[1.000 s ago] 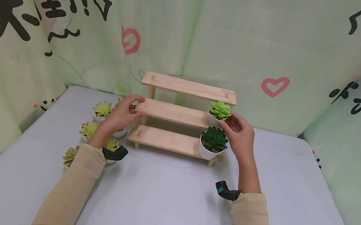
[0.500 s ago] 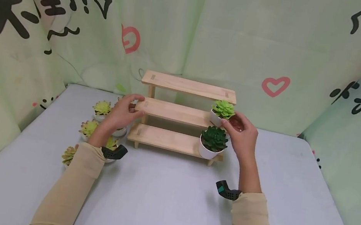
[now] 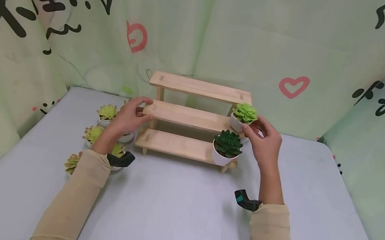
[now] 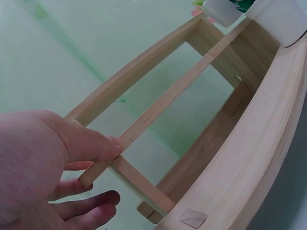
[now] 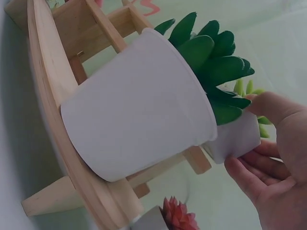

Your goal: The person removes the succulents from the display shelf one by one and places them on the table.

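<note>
A three-tier wooden plant stand [image 3: 185, 115] stands at the back of the table. My left hand [image 3: 126, 117] pinches the left end of its middle board, thumb on the front edge and fingers beneath in the left wrist view. At that board's right end, my right hand [image 3: 265, 146] holds a light green potted succulent [image 3: 245, 113] by its white pot [image 5: 233, 136], between thumb and fingers. A dark green succulent [image 3: 228, 144] in a white pot [image 5: 139, 110] sits on the right end of the bottom board, partly hiding the held pot in the right wrist view.
Several yellow-green potted succulents [image 3: 93, 134] stand left of the stand, partly behind my left arm. A red succulent [image 5: 180, 214] in a white pot shows low in the right wrist view. A printed curtain [image 3: 241, 40] hangs behind the white table [image 3: 178, 217].
My right hand has shifted the light green succulent rightward to the end of the middle board. The left hand keeps its hold on the board. The head view has tilted slightly.
</note>
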Demonstrator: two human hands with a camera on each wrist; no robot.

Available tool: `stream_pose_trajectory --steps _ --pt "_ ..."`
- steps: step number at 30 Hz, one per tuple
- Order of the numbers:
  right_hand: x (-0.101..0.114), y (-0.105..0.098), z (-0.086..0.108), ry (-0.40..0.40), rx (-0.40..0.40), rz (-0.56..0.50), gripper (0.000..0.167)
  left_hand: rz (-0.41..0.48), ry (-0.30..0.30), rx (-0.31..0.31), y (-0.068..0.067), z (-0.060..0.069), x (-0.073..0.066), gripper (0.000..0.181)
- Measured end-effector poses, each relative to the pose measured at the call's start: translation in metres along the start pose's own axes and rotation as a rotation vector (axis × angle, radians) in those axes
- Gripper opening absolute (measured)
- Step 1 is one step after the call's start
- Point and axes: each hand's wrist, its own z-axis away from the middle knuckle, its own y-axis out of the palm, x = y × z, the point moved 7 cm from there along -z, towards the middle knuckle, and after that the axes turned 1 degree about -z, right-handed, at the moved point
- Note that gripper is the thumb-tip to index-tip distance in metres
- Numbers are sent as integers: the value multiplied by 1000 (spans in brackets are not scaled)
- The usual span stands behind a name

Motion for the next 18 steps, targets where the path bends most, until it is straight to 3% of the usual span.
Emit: stream_pose_trajectory --steps 18 --pt "0 -13 3 44 -49 -13 52 -4 -9 -8 -3 0 2 51"
